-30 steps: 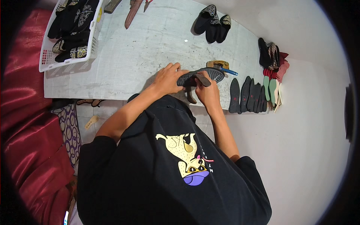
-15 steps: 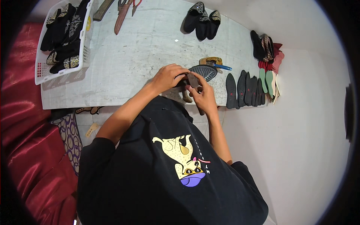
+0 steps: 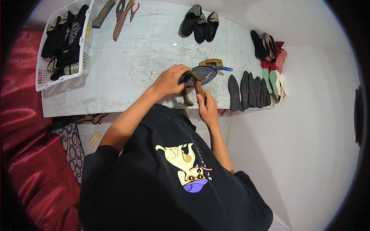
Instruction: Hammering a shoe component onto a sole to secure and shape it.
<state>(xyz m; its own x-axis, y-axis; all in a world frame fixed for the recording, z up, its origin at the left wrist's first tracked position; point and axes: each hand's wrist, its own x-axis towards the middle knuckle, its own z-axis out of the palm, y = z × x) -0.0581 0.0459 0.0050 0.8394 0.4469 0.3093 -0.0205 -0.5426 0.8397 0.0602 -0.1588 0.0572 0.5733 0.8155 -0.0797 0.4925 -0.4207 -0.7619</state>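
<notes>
- Sole (image 3: 209, 73), dark and ribbed, is held over the near part of the surface (image 3: 127, 69), ribs upward.
- Its left end is clamped in the grip of the left hand (image 3: 171, 80); the hammer (image 3: 199, 88) is grasped by its handle in the right hand (image 3: 208, 109).
- Hammering of the sole seems to be carried out.
- For any further stroke, a steady sole and careful aim are probably required.

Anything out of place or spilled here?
Mainly a pale, flat piece lying on the tiled floor, below the table; it looks stray compared with the dark soles lined up on top. I see no spill.
</notes>
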